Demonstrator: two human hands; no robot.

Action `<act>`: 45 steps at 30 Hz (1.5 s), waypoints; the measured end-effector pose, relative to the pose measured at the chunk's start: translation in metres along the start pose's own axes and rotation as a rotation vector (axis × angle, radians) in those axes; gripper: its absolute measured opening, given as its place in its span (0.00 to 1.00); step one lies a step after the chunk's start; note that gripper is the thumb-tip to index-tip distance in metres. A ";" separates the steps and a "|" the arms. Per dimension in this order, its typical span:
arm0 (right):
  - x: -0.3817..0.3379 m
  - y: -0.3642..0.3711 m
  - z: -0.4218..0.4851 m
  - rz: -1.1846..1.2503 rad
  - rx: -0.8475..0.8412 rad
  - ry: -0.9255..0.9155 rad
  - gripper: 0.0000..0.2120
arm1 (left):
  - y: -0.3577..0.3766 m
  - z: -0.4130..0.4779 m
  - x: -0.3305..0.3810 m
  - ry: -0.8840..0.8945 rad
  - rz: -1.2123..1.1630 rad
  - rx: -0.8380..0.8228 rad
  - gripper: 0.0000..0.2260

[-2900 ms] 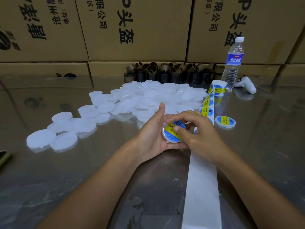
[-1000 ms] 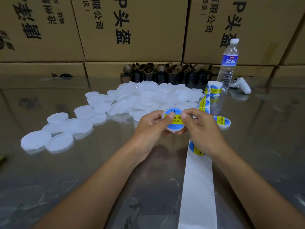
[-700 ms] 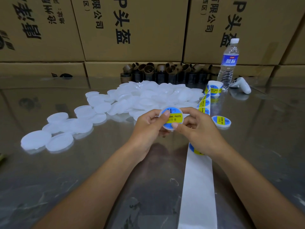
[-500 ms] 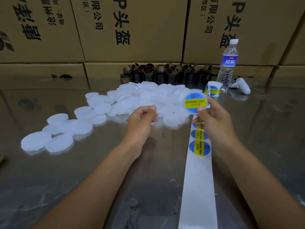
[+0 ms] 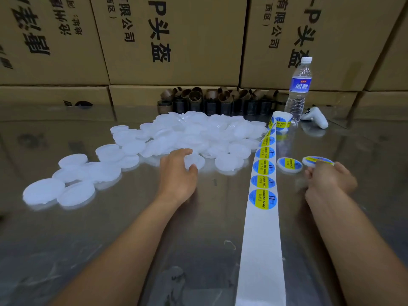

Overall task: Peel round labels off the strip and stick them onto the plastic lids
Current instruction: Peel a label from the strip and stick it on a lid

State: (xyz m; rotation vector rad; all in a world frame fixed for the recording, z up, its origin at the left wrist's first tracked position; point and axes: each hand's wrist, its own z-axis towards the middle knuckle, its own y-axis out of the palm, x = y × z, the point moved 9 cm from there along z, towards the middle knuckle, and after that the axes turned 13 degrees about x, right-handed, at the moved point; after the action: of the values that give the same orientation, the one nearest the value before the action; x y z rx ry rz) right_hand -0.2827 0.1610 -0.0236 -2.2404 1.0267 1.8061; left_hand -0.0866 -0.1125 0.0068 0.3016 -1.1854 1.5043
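The left hand (image 5: 178, 175) curls thumb and forefinger round a blank lid (image 5: 196, 161) at the near edge of the pile of lids (image 5: 198, 133). The right hand (image 5: 330, 178) pinches a labelled lid (image 5: 318, 160) by its near rim, just beside the other labelled lid (image 5: 289, 164), which lies flat. Between the 2 hands runs the strip (image 5: 261, 250), and a bare stretch of table (image 5: 216, 217) lies to its left. Its labels (image 5: 262, 199) read SOLDERING PASTE. The boxes (image 5: 176, 40) behind carry Chinese print.

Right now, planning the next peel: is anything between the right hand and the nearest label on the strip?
Nothing visible: bare table lies between the right hand and the nearest label. A finished lid sits just beyond that path, and the hand holds another labelled lid.
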 end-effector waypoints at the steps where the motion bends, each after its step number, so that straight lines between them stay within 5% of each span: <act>1: 0.002 0.001 0.001 -0.038 -0.002 -0.003 0.17 | 0.001 0.000 -0.001 0.001 0.034 -0.012 0.19; 4: 0.001 0.001 0.005 -0.216 0.012 -0.080 0.09 | 0.006 0.001 -0.007 -0.018 0.128 -0.069 0.23; 8: -0.028 0.001 -0.019 -0.408 0.014 -0.401 0.21 | 0.003 -0.001 -0.007 0.032 0.255 -0.044 0.24; 12: -0.047 0.024 -0.081 -0.317 -0.299 -0.825 0.13 | -0.005 0.000 0.000 0.162 0.392 0.058 0.20; 18: -0.018 0.047 -0.126 -0.405 -0.729 -0.964 0.11 | -0.015 0.005 0.005 0.236 0.395 0.139 0.13; 23: -0.007 0.051 -0.125 -0.419 -0.809 -0.813 0.11 | -0.026 0.000 0.024 0.332 0.255 0.246 0.07; 28: 0.015 0.056 -0.129 -0.399 -0.963 -0.377 0.04 | -0.031 -0.017 0.060 0.522 -0.143 0.244 0.08; 36: 0.031 0.054 -0.135 -0.302 -1.079 0.070 0.07 | -0.024 -0.039 0.084 0.754 -0.224 0.208 0.12; 40: 0.031 0.054 -0.134 -0.219 -1.059 0.191 0.09 | -0.018 -0.028 0.069 0.464 -0.349 0.092 0.22; 45: 0.031 0.055 -0.144 -0.280 -1.146 0.087 0.08 | 0.030 -0.027 0.033 -0.409 -0.923 -0.354 0.12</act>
State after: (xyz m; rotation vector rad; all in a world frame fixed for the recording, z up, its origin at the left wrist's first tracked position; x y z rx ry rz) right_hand -0.1898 0.0393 0.0096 -2.7422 -0.5301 2.4901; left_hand -0.1126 -0.0675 0.0035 0.8074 -1.3311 0.4280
